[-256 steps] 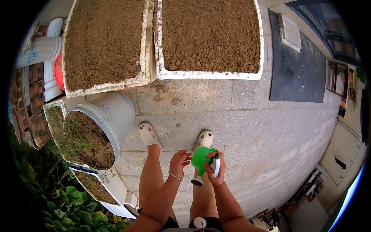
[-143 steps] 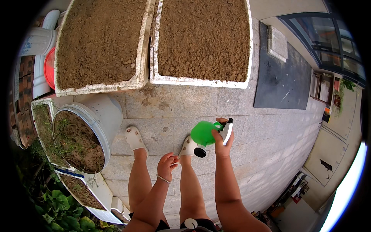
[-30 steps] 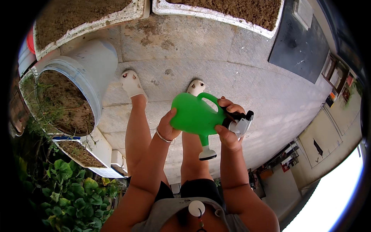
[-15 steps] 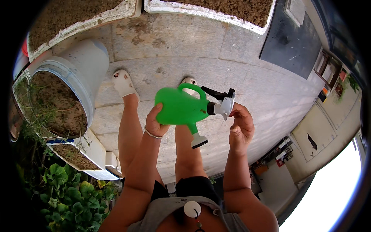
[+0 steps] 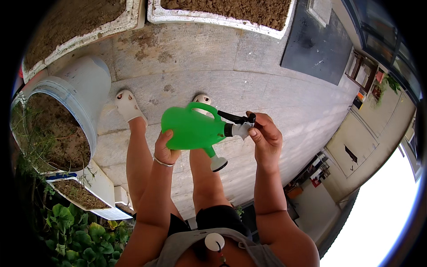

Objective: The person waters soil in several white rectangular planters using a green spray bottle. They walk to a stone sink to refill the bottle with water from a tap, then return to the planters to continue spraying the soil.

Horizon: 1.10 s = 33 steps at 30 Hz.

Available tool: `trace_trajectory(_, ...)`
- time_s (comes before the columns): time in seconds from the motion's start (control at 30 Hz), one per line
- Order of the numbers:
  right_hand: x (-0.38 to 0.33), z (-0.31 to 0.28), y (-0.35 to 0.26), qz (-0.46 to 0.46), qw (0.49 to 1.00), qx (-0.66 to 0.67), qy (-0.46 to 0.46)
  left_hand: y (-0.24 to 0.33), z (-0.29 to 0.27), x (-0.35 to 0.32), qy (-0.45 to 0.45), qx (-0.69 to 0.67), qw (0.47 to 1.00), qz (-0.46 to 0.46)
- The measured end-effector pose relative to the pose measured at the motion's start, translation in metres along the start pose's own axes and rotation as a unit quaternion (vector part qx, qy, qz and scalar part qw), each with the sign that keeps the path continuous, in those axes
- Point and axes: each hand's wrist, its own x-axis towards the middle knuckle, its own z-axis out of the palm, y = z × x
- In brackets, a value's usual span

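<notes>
The left hand [image 5: 165, 149] is wrapped around the base of the green bottle [image 5: 189, 129]; the right hand [image 5: 269, 140] grips the spray head [image 5: 242, 129] at the bottle's right end, thumb and fingers pinching it. The bottle is held on its side in front of the legs, with the handle [image 5: 209, 107] facing away from the wearer and the spout [image 5: 211, 151] toward the wearer. Compared with the frame half a second earlier, the right hand has closed around the spray head instead of reaching at its outer edge with the thumb apart; the left-hand grip is unchanged. A dark patch on the pale panel [image 5: 356, 133], right of the bottle, is too small to tell as writing. The tilted bucket [image 5: 86, 79] bounds the working area left of the bottle, well apart from it. The white rims of the left planter box [image 5: 89, 35] and the right planter box [image 5: 213, 21] form the far edge beyond the bottle. Open paving [image 5: 275, 107] extends right of the bottle, up to the dark board [image 5: 316, 49] beyond it on the far right
</notes>
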Motion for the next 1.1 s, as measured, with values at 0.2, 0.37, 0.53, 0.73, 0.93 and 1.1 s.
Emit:
trace_trajectory(0.2,-0.005,0.000,-0.004,0.019,0.999,-0.009,0.037,0.003,0.023,-0.001,-0.035,-0.015,0.999,0.030)
trace_trajectory(0.37,-0.006,-0.003,-0.006,-0.009,0.999,-0.037,0.017,0.003,0.022,0.000,-0.056,-0.021,0.998,0.033)
trace_trajectory(0.53,-0.007,-0.004,-0.013,-0.035,0.998,-0.060,0.002,0.005,0.023,0.001,-0.062,-0.021,0.997,0.029)
trace_trajectory(0.73,-0.006,-0.004,-0.019,-0.055,0.996,-0.073,-0.012,0.007,0.024,0.003,-0.073,-0.021,0.997,0.030)
trace_trajectory(0.93,-0.002,-0.002,-0.024,-0.059,0.995,-0.082,-0.018,0.010,0.014,0.005,-0.088,-0.004,0.996,0.035)
trace_trajectory(1.1,0.002,0.001,-0.033,-0.057,0.994,-0.095,-0.022,0.012,0.019,0.006,-0.093,-0.005,0.995,0.032)
